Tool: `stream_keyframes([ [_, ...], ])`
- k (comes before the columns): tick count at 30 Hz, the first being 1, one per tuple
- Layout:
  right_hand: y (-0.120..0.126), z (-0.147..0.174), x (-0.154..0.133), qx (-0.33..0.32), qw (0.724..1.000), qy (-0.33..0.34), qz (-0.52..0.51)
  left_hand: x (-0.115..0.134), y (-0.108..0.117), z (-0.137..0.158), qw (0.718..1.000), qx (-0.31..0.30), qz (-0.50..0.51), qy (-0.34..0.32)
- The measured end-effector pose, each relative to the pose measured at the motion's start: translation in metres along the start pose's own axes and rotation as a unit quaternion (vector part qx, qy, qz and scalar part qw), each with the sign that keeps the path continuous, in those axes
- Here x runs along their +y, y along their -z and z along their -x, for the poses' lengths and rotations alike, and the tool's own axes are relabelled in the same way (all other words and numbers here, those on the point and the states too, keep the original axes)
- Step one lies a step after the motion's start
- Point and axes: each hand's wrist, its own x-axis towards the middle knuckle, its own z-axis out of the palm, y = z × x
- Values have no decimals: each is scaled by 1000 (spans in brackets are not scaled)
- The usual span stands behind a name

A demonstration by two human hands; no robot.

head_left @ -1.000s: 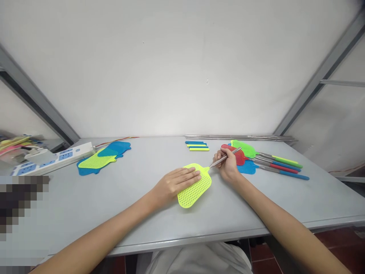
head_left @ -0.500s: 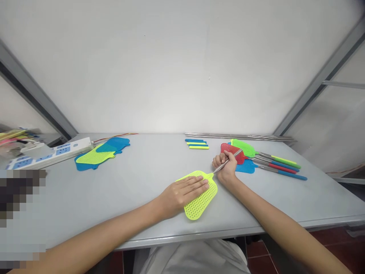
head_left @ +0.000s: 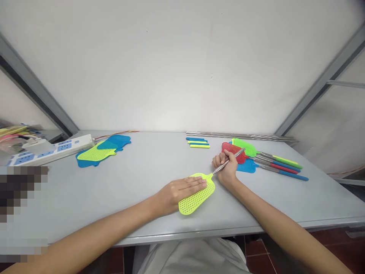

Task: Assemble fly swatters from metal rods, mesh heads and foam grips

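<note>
My left hand point(head_left: 176, 195) lies with long, straight fingers across the top of a yellow perforated fly swatter head point(head_left: 197, 199). Its thumb is out of sight beneath the head, which it grips. From the head's neck a thin metal rod point(head_left: 220, 168) slants up to the right. My right hand point(head_left: 226, 167) is closed around this rod, and the rod's free end sticks out past the fingers. Just beyond my right hand lies a red fly swatter point(head_left: 242, 158), in a pile with a green swatter point(head_left: 245, 147) and a blue swatter point(head_left: 246, 166).
Several blue and yellow handle sleeves point(head_left: 199, 145) lie at the back. Thin metal rods point(head_left: 242, 136) run along the wall. On the left are loose blue swatter heads point(head_left: 119, 141), a yellow head point(head_left: 97, 153) and a white power strip point(head_left: 75, 142). The table's front edge point(head_left: 196, 235) is near me.
The yellow head has turned and tilted about the rod, its lower end shifting left. My left hand has moved slightly left with it. My right hand stays closed on the rod.
</note>
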Motion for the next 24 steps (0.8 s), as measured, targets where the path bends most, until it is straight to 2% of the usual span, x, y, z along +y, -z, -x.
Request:
stream_keyframes([
  [5, -1, 2, 1, -8, 1000, 7, 23, -2, 2, 2, 999, 36, 39, 13],
  [9, 0, 3, 3, -3, 1000, 1, 26, -3, 5, 2, 994, 64, 76, 49],
  [12, 1, 2, 4, -2, 1000, 0, 18, -3, 6, 2, 992, 55, 98, 65],
  [18, 2, 2, 3, -18, 1000, -1, 11, -4, 6, 2, 994, 11, 93, 47],
  [24, 0, 3, 4, -15, 999, -1, 32, -7, 5, 4, 992, 33, 109, 56],
])
